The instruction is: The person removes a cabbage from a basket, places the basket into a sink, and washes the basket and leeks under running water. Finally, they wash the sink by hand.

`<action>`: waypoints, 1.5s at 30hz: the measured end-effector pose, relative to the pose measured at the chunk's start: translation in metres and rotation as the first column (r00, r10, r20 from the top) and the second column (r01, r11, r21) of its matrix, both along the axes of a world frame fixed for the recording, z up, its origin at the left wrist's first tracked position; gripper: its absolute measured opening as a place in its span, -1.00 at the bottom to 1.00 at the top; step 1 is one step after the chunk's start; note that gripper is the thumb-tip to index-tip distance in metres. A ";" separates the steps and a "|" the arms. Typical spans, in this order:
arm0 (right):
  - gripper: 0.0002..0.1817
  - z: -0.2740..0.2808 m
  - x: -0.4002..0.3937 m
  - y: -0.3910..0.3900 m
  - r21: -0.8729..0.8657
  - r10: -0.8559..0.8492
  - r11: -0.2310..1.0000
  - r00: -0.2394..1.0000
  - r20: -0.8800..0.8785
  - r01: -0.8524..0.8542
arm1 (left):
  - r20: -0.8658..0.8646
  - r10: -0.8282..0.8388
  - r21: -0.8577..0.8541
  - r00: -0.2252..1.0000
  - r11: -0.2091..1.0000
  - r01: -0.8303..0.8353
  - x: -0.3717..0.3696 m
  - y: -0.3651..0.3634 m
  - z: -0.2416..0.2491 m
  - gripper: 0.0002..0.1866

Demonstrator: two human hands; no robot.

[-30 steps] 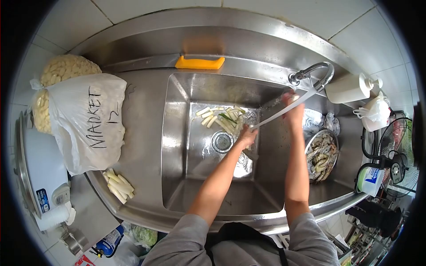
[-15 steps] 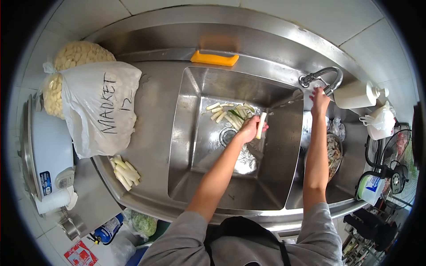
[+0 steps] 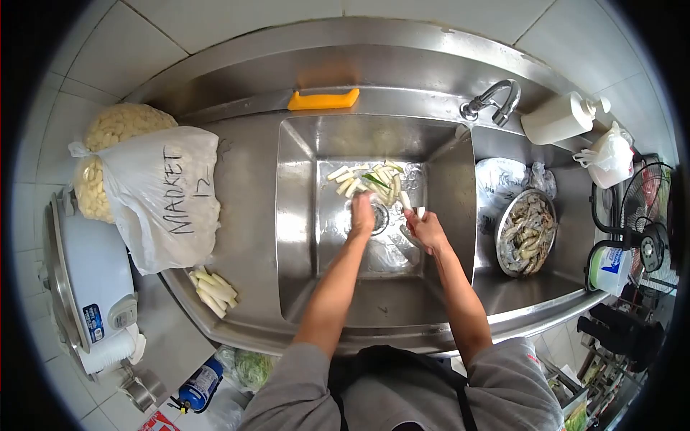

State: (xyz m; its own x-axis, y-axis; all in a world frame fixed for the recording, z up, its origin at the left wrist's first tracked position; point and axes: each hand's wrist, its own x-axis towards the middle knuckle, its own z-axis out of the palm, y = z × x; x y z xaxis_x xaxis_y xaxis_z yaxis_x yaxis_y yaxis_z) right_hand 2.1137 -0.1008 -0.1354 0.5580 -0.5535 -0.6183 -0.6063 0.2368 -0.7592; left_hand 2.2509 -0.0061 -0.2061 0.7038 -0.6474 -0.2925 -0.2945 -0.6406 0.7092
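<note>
head view, looking straight down into a steel sink (image 3: 295,215). both arms reach in over the front rim. the left hand (image 3: 363,214) hangs over the drain (image 3: 379,215), fingers curled downward, touching the basin floor or just above it; whether it grips anything, cannot tell. the right hand (image 3: 427,230) sits just beside it, to the right of the drain, fingers closed around a pale white stalk piece (image 3: 420,212) whose tip pokes up past the knuckles. right behind the hands, a loose heap of cut white stalks (image 3: 370,181) with a few green bits lies on the sink floor against the back wall, one piece reaching toward the right hand.

on the back ledge, a yellow handle (image 3: 323,99) lies flat. the faucet (image 3: 496,100) curves at the back right corner, a white bottle (image 3: 559,118) next to it. right of the sink, a metal bowl of shrimp (image 3: 526,231) stands on the counter. left counter: a white bag marked "market" (image 3: 162,194), and near it a small pile of white stalks (image 3: 212,289) by the edge.
</note>
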 end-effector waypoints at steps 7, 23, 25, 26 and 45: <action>-0.33 -0.028 0.011 0.021 0.331 -0.048 0.942 0.998 -0.049 0.061 | -0.966 -0.138 -0.188 0.218 0.955 -0.228 -0.037 0.007 -0.017 -0.61; -0.58 -0.250 0.068 0.012 -0.714 0.160 0.651 0.967 -0.200 -0.256 | -0.915 0.166 -0.077 0.368 0.824 -0.562 -0.023 0.067 -0.140 -0.73; -0.69 -0.263 0.088 0.005 -0.755 0.134 0.612 0.972 -0.193 -0.234 | -0.916 0.179 -0.069 0.359 0.811 -0.581 -0.018 0.077 -0.154 -0.73; -0.73 -0.267 0.094 0.003 -0.771 0.123 0.590 0.970 -0.209 -0.241 | -0.920 0.190 -0.057 0.343 0.800 -0.597 -0.017 0.082 -0.155 -0.73; -0.72 -0.172 0.083 0.030 0.292 -0.200 0.950 0.930 0.308 0.108 | -0.779 0.322 -0.209 0.539 0.676 -0.707 0.029 -0.001 -0.094 -0.76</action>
State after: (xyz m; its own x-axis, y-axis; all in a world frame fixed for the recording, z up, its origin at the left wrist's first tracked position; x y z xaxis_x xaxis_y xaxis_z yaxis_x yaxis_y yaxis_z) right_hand 2.1966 -0.0710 -0.3070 0.6766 -0.4902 -0.5495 -0.2718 0.5273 -0.8050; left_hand 2.2799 -0.0074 -0.2999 0.7023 -0.4049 -0.5855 0.6195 -0.0575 0.7829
